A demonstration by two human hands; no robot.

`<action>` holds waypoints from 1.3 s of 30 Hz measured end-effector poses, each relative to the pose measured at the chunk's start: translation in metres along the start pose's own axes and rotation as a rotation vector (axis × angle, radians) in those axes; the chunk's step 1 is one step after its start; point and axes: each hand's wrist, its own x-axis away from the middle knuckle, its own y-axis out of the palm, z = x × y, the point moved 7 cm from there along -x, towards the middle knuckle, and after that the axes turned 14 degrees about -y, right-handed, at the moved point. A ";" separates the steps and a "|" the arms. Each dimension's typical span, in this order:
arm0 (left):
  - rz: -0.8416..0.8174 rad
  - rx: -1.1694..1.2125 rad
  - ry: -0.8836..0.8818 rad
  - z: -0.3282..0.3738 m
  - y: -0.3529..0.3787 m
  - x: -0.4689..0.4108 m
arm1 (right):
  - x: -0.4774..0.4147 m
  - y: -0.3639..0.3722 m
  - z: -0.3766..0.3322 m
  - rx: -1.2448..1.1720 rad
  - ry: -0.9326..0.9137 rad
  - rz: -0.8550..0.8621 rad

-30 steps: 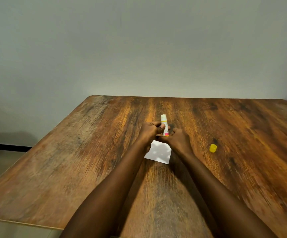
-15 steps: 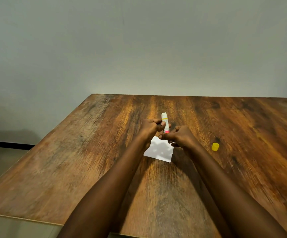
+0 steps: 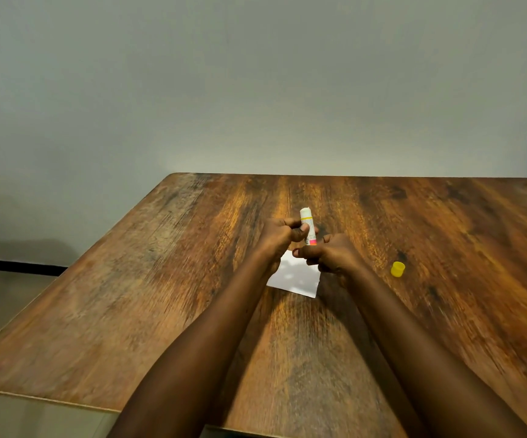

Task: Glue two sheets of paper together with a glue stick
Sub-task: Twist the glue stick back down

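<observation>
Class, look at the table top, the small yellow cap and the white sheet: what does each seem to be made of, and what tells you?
Table top: wood or wood-look laminate, matt, streaky brown grain. Yellow cap: probably plastic, smooth, evenly coloured. White sheet: paper, thin, flat, matt, with crisp corners.

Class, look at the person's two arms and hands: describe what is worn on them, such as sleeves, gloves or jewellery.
Both forearms are bare right down to the frame's lower edge: no sleeve shows. The left hand and right hand wear no gloves, and no watch, bracelet or ring can be seen, though fine detail on the fingers is too small to tell.
</observation>
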 end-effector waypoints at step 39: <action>0.027 0.011 0.041 0.011 -0.002 0.009 | -0.001 -0.002 -0.011 0.013 -0.127 0.001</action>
